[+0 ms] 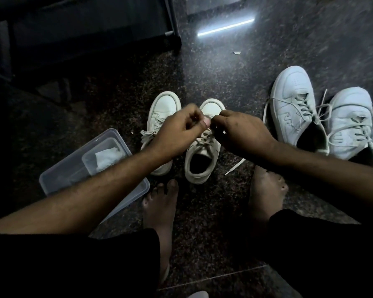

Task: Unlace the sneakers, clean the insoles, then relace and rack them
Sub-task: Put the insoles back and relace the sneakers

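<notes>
- Left hand (177, 127) and right hand (241, 130): fingers pinch a flat lace (205, 136) over a cream sneaker (202, 155).
- Sneaker rests on speckled stone floor (224, 67).
- Translucent plastic tub (73, 168) lies left.

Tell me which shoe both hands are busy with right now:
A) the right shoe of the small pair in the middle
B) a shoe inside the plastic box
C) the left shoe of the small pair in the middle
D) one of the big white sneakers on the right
A: the left hand and right hand both pinch the lace over the small pair's right sneaker, just past its open mouth.
</notes>
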{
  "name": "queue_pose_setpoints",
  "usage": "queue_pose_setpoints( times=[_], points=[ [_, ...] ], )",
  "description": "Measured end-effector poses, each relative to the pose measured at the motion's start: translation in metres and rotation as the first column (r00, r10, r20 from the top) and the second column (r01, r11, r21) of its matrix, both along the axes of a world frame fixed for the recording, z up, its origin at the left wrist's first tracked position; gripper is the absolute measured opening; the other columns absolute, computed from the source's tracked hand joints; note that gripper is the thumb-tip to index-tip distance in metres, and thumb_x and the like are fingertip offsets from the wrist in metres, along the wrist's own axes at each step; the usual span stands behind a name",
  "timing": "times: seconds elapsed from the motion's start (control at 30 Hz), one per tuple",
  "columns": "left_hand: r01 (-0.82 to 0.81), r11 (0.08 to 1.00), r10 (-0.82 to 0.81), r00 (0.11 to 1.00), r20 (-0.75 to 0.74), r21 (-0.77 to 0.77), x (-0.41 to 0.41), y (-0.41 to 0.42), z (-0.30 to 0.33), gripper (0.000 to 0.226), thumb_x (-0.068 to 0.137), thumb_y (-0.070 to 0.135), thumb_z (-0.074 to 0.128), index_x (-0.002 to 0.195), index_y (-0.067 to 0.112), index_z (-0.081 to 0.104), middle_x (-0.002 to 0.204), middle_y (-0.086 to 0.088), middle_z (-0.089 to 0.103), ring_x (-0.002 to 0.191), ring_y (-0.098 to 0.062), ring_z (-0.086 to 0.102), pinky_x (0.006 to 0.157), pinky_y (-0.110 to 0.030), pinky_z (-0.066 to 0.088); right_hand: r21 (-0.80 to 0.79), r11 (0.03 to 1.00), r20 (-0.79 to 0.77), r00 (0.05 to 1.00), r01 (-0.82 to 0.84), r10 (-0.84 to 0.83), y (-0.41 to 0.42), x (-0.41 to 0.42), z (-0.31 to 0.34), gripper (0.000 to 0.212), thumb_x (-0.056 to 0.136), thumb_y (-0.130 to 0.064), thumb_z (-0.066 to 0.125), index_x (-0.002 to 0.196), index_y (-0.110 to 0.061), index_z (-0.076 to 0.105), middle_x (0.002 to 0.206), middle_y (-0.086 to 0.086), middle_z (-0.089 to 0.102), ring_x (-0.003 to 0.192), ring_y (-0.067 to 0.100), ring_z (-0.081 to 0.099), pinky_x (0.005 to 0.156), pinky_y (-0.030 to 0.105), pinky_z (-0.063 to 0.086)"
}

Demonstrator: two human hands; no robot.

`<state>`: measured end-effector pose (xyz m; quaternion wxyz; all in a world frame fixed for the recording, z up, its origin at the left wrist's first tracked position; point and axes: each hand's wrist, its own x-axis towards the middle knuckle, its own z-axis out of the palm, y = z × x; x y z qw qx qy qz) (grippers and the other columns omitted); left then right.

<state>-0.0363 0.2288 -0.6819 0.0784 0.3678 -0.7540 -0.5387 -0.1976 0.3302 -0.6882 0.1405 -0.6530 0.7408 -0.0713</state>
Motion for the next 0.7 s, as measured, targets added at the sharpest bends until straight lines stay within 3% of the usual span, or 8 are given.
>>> queue_pose_setpoints(
  times=[0.1, 0.13, 0.23, 0.33, 0.43, 0.5, 0.57, 0.7],
  points=[
    [0.166, 0.947, -0.162, 0.986, 0.036, -0.277, 0.004, -0.001, -0.004, 0.016, 0.088, 0.032, 0.074, 0.097, 0.02, 0.076, 0.084, 0.001, 0.067, 0.073, -0.013, 0.062, 0.067, -0.024, 0.048, 0.177, 0.961, 0.307, 0.915, 0.213, -0.26, -0.009, -0.002, 0.001, 0.018, 0.088, -0.033, 0.059, 0.094, -0.021, 0.071, 0.091, 0.002, 0.071, 0.084, 0.021, 0.066, 0.075, 0.038, 0.054],
    [0.188, 0.918, -0.176, 0.982, 0.067, -0.35, 0.005, -0.001, -0.005, 0.022, 0.086, 0.031, 0.076, 0.104, 0.02, 0.077, 0.089, 0.001, 0.066, 0.076, -0.011, 0.06, 0.069, -0.015, 0.043, 0.254, 0.934, 0.445, 0.826, 0.253, -0.345, -0.012, -0.004, 0.001, 0.015, 0.087, -0.03, 0.063, 0.09, -0.019, 0.073, 0.082, -0.001, 0.072, 0.075, 0.013, 0.065, 0.071, 0.035, 0.053],
    [0.198, 0.897, -0.156, 0.978, 0.136, -0.396, 0.007, -0.003, -0.01, 0.031, 0.082, 0.03, 0.081, 0.109, 0.016, 0.076, 0.097, 0.001, 0.058, 0.079, -0.005, 0.051, 0.07, -0.005, 0.031, 0.437, 0.875, 0.791, 0.373, 0.209, -0.485, -0.013, -0.006, 0.005, 0.009, 0.089, -0.017, 0.069, 0.086, -0.009, 0.073, 0.057, -0.01, 0.06, 0.047, -0.001, 0.042, 0.046, 0.018, 0.033],
    [0.195, 0.918, -0.175, 0.981, 0.087, -0.346, 0.006, -0.003, -0.011, 0.014, 0.081, 0.028, 0.08, 0.089, 0.017, 0.075, 0.096, 0.0, 0.055, 0.079, -0.006, 0.05, 0.069, -0.006, 0.032, 0.423, 0.904, 0.88, 0.214, 0.057, -0.425, -0.006, -0.01, 0.003, 0.035, 0.084, -0.027, 0.074, 0.1, 0.003, 0.07, 0.07, -0.001, 0.056, 0.053, 0.001, 0.034, 0.046, 0.015, 0.021],
    [0.175, 0.945, -0.154, 0.983, 0.095, -0.277, 0.007, -0.005, -0.012, 0.018, 0.085, 0.033, 0.079, 0.075, 0.023, 0.067, 0.093, 0.001, 0.055, 0.077, -0.007, 0.053, 0.064, -0.009, 0.034, 0.401, 0.915, 0.871, 0.299, 0.028, -0.391, -0.002, -0.019, 0.001, 0.025, 0.092, -0.022, 0.067, 0.104, 0.0, 0.071, 0.073, -0.007, 0.067, 0.052, -0.004, 0.046, 0.049, 0.011, 0.033],
    [0.138, 0.948, -0.124, 0.99, 0.064, -0.287, 0.01, -0.005, -0.013, 0.03, 0.09, 0.037, 0.072, 0.071, 0.016, 0.063, 0.093, 0.002, 0.053, 0.081, -0.01, 0.055, 0.067, -0.014, 0.039, 0.327, 0.944, 0.742, 0.611, 0.031, -0.277, -0.004, -0.031, -0.004, 0.017, 0.092, -0.024, 0.068, 0.101, -0.012, 0.075, 0.083, -0.006, 0.074, 0.067, -0.002, 0.058, 0.066, 0.016, 0.045],
    [0.069, 0.943, -0.079, 0.997, -0.018, -0.324, 0.012, -0.004, -0.011, 0.038, 0.095, 0.035, 0.064, 0.068, 0.008, 0.063, 0.091, 0.001, 0.051, 0.087, -0.015, 0.055, 0.075, -0.024, 0.043, 0.289, 0.957, 0.435, 0.887, 0.026, -0.155, -0.003, -0.044, -0.015, 0.013, 0.089, -0.028, 0.072, 0.098, -0.019, 0.078, 0.092, 0.0, 0.074, 0.079, 0.007, 0.062, 0.073, 0.021, 0.041],
    [-0.147, 0.946, 0.095, 0.978, -0.185, -0.288, 0.012, -0.004, -0.001, 0.039, 0.095, 0.02, 0.065, 0.059, 0.008, 0.06, 0.078, 0.0, 0.053, 0.073, -0.017, 0.055, 0.069, -0.026, 0.042, 0.146, 0.988, 0.072, 0.995, 0.054, -0.065, 0.006, -0.059, -0.038, 0.013, 0.084, -0.03, 0.075, 0.091, -0.02, 0.079, 0.098, 0.015, 0.058, 0.097, 0.036, 0.052, 0.085, 0.036, 0.04]
  ],
)
